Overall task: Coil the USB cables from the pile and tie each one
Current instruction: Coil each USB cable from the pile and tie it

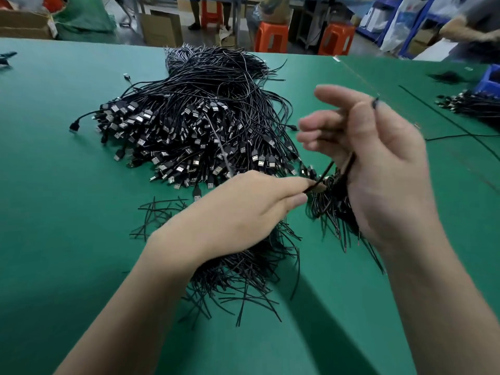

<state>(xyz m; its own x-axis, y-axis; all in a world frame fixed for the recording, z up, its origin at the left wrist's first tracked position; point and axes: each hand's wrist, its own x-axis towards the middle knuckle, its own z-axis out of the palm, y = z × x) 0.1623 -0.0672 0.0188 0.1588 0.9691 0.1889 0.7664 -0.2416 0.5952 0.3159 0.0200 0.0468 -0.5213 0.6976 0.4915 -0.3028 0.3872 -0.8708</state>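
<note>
A factory assembly workshop: a wide green-covered bench (67, 239) carries a bulk pile of black USB cables (194, 117); beyond its far edge stand orange plastic stools (272, 36), cardboard boxes (162, 28) and blue storage racks (418, 23), with a blue parts bin (489, 79) at the right edge.

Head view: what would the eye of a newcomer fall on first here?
First, the big heap of black USB cables in the middle of the green table, plugs fanned toward the viewer. In front of it, the left hand pinches one cable that runs up into the right hand. Short black ties lie scattered under the left wrist.
</note>
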